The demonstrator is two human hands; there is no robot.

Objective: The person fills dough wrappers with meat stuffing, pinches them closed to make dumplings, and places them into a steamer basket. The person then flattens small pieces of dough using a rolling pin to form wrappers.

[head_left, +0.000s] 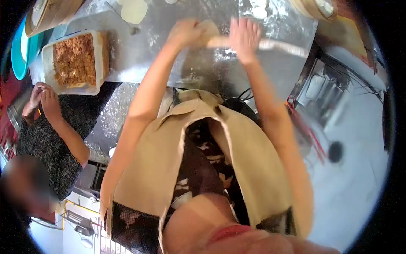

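Note:
Over the floured metal table, my left hand point(184, 34) is closed on the near edge of a small dough round point(208, 28), both slightly blurred. Beside it, my right hand point(245, 37) lies across a wooden rolling pin point(281, 46), fingers stretched out and the palm over the pin. The pin's left end reaches to the dough round, and its flour-dusted right end points toward the table's right edge. Another flat dough round point(134, 11) rests on the table toward the far left.
A plastic tub point(99, 63) of reddish-brown filling stands at left, near a teal basin point(19, 53). Bamboo steamers point(50, 17) occupy the far left corner, with another steamer point(311, 8) at far right. A co-worker's hands point(44, 99) are together near the tub.

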